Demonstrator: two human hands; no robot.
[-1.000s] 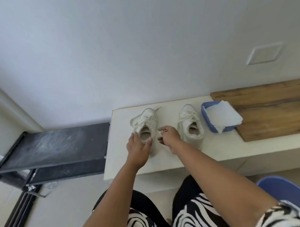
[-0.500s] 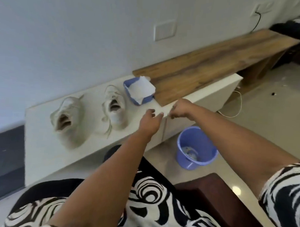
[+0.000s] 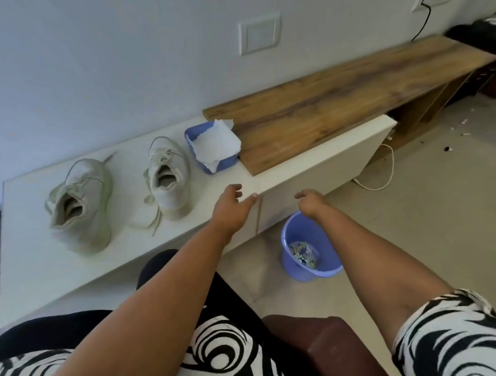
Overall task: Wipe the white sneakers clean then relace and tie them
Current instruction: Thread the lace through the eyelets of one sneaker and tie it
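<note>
Over the round purple plastic bucket [image 3: 309,246] her right hand [image 3: 311,205] hangs loose, grip released; left hand [image 3: 230,212], also loose, should reach the white paper wipes [image 3: 217,144] near the counter's [image 3: 28,259] back edge.

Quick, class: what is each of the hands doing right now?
Left hand: open, holding nothing.
Right hand: fingers curled down over the blue bucket; cannot tell.

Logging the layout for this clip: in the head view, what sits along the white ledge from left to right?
Left sneaker → right sneaker → blue tray holding white wipes → wooden board.
</note>
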